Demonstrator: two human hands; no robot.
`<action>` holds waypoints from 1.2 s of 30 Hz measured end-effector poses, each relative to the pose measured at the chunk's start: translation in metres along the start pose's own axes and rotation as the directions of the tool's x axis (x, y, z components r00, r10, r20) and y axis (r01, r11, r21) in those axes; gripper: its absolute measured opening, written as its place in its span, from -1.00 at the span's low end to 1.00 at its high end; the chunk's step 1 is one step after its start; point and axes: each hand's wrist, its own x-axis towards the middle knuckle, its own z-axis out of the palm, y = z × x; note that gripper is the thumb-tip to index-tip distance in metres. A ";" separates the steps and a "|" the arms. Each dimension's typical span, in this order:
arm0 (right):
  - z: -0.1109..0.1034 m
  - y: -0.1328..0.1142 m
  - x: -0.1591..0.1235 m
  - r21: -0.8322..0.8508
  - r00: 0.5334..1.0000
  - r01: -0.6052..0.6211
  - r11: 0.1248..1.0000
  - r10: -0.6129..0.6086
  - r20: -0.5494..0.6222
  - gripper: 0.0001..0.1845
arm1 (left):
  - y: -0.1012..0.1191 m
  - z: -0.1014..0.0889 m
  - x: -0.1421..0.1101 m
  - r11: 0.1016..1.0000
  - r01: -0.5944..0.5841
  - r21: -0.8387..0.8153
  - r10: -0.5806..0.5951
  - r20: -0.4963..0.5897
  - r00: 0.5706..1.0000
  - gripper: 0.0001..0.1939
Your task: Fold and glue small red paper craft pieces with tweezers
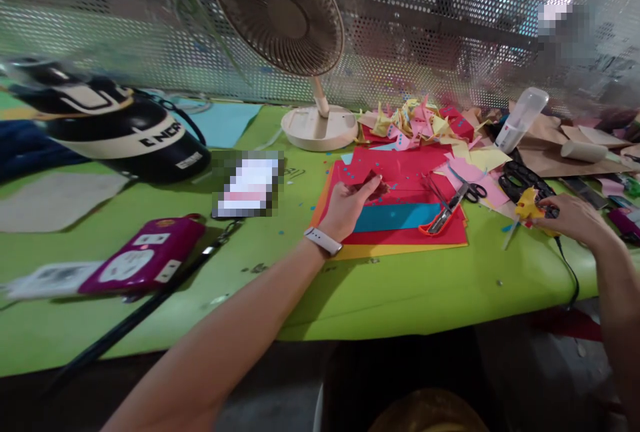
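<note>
My left grip (345,209) is closed on a small dark piece (383,190) over the red sheets (390,160); my right grip (575,219) pinches a small yellow item (527,205), kind unclear, above the surface (400,292). Paper scraps (420,119) lie heaped behind, apparently cut; the stacked sheets look largely unused.

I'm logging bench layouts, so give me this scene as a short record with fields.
Surface: green table
Left hand: over red sheets, at a small dark item too unclear to name
Right hand: fingers at a yellow item; grip unclear
On the sheets: blue strip, orange-edged tool
Behind the sheets: paper scraps, desk fan
Far left: black bottle, purple device
</note>
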 end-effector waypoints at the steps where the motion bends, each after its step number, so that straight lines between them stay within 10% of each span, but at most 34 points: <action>1: -0.008 -0.008 0.000 -0.024 0.997 0.046 0.999 -0.047 -0.059 -0.55 | 0.000 0.000 0.000 1.000 0.006 -0.019 -0.006 -0.003 1.000 -0.65; 5: -0.026 -0.074 0.011 0.006 0.834 0.442 0.897 -0.408 -0.372 -0.64 | 0.001 -0.002 0.003 0.996 0.006 -0.093 -0.008 -0.025 1.000 -0.68; 11: -0.005 -0.163 0.053 -0.206 0.604 0.761 0.616 -0.787 -0.124 -0.46 | 0.000 -0.007 0.009 0.990 -0.007 -0.144 -0.006 -0.085 0.996 -0.70; 15: 0.013 -0.167 0.071 -0.256 0.488 0.834 0.489 -0.870 -0.071 -0.62 | -0.001 -0.007 0.011 0.988 0.003 -0.157 -0.019 -0.101 0.995 -0.68; 21: 0.013 -0.153 0.074 -0.184 0.340 0.898 0.400 -0.896 -0.287 -0.70 | 0.000 -0.006 0.011 0.988 0.002 -0.152 -0.018 -0.104 0.994 -0.67; 23: 0.007 -0.151 0.072 -0.041 0.384 0.897 0.440 -0.821 -0.422 -0.75 | 0.000 -0.006 0.011 0.987 -0.002 -0.159 -0.014 -0.101 0.995 -0.67; 29: -0.004 -0.173 0.068 0.626 0.769 0.632 0.457 -0.270 -0.580 -0.75 | -0.002 -0.007 0.012 0.981 -0.003 -0.192 -0.017 -0.107 0.994 -0.63; 36: 0.007 -0.209 0.071 0.550 0.822 0.547 0.631 -0.281 -0.496 -0.69 | 0.000 -0.006 0.012 0.983 -0.012 -0.182 -0.011 -0.123 0.992 -0.66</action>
